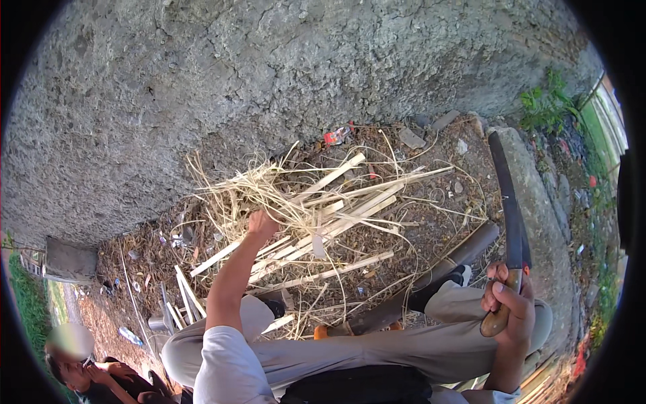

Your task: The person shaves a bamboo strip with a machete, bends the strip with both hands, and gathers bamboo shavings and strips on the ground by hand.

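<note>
My right hand [511, 303] grips the wooden handle [496, 322] of a machete above my right knee. Its long dark blade [506, 188] points up and away from me. My left hand [263, 223] reaches down into a tangled heap of thin pale shavings [269, 192], and its fingers are mostly hidden there. Around and beneath the heap lie several pale split strips [356, 217], which look like bamboo, running slantwise across the ground.
A rough grey wall [303, 74] rises beyond the heap. A thick dark pole [474, 244] lies slantwise by my feet. Stone edging [538, 195] runs along the right. Litter includes a red wrapper [338, 135] and a plastic bottle [130, 336]. Another person [101, 380] sits at lower left.
</note>
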Demonstrator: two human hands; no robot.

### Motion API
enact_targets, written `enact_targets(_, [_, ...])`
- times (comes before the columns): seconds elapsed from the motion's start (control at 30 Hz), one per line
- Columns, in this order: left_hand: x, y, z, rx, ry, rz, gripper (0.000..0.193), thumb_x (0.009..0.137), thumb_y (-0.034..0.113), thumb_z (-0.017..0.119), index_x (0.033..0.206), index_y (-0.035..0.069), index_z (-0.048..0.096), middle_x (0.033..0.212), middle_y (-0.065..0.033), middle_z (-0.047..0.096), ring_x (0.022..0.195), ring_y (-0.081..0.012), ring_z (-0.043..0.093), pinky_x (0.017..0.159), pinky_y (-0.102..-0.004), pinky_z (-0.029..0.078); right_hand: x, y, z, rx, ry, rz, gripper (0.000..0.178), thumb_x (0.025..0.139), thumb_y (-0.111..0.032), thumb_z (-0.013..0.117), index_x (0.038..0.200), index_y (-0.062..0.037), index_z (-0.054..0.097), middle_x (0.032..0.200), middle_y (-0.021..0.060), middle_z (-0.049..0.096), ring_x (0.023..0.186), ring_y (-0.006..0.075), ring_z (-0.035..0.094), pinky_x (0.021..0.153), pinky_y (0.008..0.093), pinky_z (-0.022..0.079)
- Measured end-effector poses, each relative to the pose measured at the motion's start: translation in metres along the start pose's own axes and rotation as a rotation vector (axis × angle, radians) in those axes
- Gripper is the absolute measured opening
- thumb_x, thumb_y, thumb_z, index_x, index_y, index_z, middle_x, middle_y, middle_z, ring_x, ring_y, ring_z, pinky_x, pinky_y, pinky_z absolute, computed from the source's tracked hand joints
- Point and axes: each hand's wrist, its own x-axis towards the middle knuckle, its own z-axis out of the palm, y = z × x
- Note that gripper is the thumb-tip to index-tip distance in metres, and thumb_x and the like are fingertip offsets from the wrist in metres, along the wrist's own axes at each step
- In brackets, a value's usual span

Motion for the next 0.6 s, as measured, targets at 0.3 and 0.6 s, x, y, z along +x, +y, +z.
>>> enact_targets(0.3, [-0.001, -0.022, -0.204, -0.246, 0.092, -0.037, 0.037, 0.070, 0.039, 0.072, 0.098, 0.015, 0.074, 0.078, -0.0103, 0.070, 0.072, -0.0250, 0.066, 0.077, -0.0372, 0.050, -0.003, -0.006, 0.001, 0.002, -0.084, 0.026, 0.020, 0.075, 0.002, 0.061, 0.092, -0.0049, 0.051, 0.098, 0.0122, 0.054, 0.057, 0.0118, 0.055, 0.057, 0.0254, 0.046])
enact_targets(0.6, [-0.028, -0.038, -0.215, -0.786, 0.111, 0.032, 0.027, 0.071, 0.022, 0.078, 0.088, 0.003, 0.072, 0.080, -0.0039, 0.065, 0.074, -0.0121, 0.056, 0.069, -0.0313, 0.045, 0.035, 0.017, -0.009, 0.027, 0.180, -0.084, 0.021, 0.088, -0.016, 0.067, 0.102, -0.0027, 0.058, 0.101, 0.0061, 0.061, 0.098, 0.0188, 0.063, 0.078, 0.0293, 0.051])
